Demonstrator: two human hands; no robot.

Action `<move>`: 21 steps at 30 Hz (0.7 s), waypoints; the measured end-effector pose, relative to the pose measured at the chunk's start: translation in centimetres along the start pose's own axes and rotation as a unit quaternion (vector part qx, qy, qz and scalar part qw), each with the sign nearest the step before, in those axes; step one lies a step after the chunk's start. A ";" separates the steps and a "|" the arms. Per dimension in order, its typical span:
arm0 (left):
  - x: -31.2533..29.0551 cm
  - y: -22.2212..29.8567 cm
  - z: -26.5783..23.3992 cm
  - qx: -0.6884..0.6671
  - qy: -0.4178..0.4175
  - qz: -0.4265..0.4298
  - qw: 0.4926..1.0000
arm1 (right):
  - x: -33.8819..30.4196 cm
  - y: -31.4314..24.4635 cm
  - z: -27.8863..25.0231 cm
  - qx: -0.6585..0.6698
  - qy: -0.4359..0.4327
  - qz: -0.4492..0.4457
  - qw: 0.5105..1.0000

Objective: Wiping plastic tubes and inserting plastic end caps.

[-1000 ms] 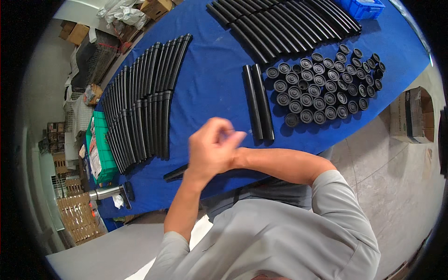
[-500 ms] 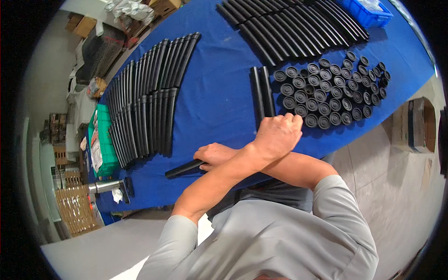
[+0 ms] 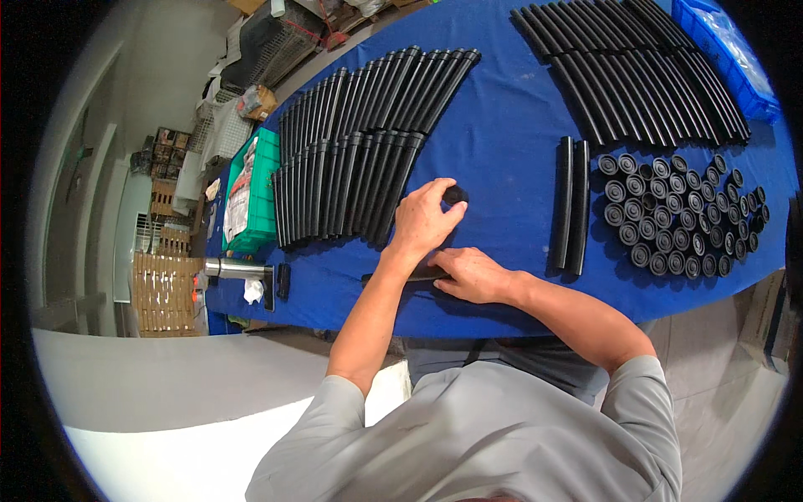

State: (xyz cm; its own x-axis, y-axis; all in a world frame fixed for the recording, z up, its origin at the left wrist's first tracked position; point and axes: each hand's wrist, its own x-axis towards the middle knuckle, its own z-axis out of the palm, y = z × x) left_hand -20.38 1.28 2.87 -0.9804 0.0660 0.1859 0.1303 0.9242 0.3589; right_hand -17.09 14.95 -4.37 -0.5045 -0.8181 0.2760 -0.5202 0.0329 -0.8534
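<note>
My left hand (image 3: 422, 219) pinches a round black cap (image 3: 454, 195) between thumb and fingers, just above the blue cloth. Below it, near the table's front edge, a dark tube (image 3: 425, 274) lies roughly crosswise. My right hand (image 3: 470, 274) has its fingers closed on the tube's right end, and my left wrist passes over part of it. Two loose black tubes (image 3: 570, 205) lie side by side to the right. Beyond them sits a group of several round black caps (image 3: 662, 217). Rows of capped black tubes (image 3: 355, 142) lie left of centre.
More black tubes (image 3: 644, 75) are laid in rows at the far right, beside a blue crate (image 3: 728, 63). On the left stand a green bin (image 3: 263, 192) and a silver cylinder on a dark frame (image 3: 238, 268). Blue cloth (image 3: 510, 159) covers the table.
My left hand has moved left from beside the caps, now with a cap in it. My forearms are no longer crossed. The view has swung left; the right hand stays at the tube.
</note>
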 end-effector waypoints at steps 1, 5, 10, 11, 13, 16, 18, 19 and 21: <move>0.1 0.1 0.4 -0.007 -0.011 0.002 1.000 | 0.0 0.1 0.0 -0.001 -0.003 -0.001 1.000; -0.2 0.9 2.2 -0.005 -0.069 -0.004 0.998 | 0.4 -0.3 -0.3 -0.003 -0.032 0.009 0.999; -1.0 1.0 0.6 -0.025 -0.061 0.003 0.998 | 0.5 0.3 -0.1 0.027 0.000 -0.029 0.999; -1.4 0.7 -0.3 -0.069 -0.048 -0.057 0.995 | 0.4 0.6 -0.4 0.034 0.031 -0.037 0.998; -3.5 -1.2 -2.2 -0.142 -0.010 -0.115 0.983 | 0.3 0.2 -0.6 0.055 0.063 -0.004 0.996; -8.3 -4.7 -4.2 -0.146 -0.034 -0.016 0.989 | 0.2 -0.5 -1.1 0.116 0.079 0.058 0.988; -11.0 -5.1 -4.7 -0.067 -0.102 -0.019 0.992 | 0.2 -0.5 -1.2 0.161 0.080 0.087 0.980; -12.0 -4.6 -4.9 -0.056 -0.098 -0.047 0.992 | 0.3 -1.0 -1.5 0.189 0.060 0.105 0.974; -13.6 -5.2 -4.5 -0.086 -0.081 -0.128 0.985 | 0.3 -1.0 -1.6 0.242 0.041 0.065 0.967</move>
State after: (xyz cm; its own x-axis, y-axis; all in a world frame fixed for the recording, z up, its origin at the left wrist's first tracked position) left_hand -7.09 -6.14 2.60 -0.9933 -0.0883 -0.0744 -0.1144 0.8422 0.5269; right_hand -17.82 15.57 -2.68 -0.6069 -0.7765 0.1693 -0.0755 -0.1558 -0.9849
